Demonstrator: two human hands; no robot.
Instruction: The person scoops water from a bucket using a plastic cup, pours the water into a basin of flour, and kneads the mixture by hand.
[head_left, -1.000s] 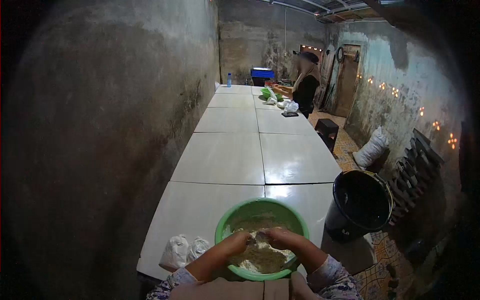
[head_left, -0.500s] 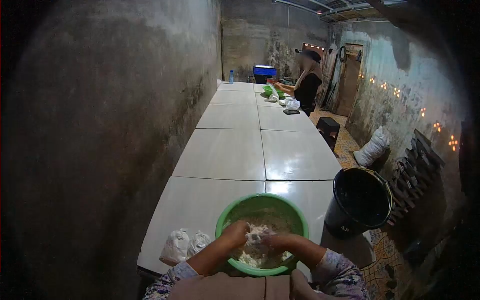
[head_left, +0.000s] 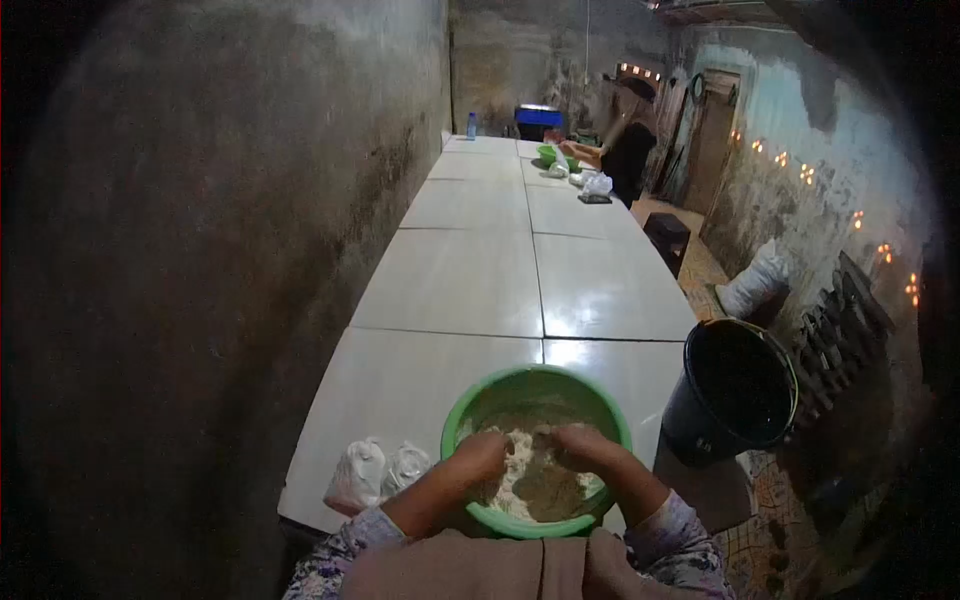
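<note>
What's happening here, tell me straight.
Someone has the left hand and right hand inside a green bowl, working a pale, floury mix that looks loose and uneven. Two white bags sit left of it, a black bucket to the right. Farther down the long table, another person stands near a smaller green bowl.

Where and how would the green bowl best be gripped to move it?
Probably by the rim, one hand at each side, coming from outside: the green bowl is round, wide and open-topped, with the rim exposed there. The left hand and right hand, now inside it, would first have to come out.
</note>
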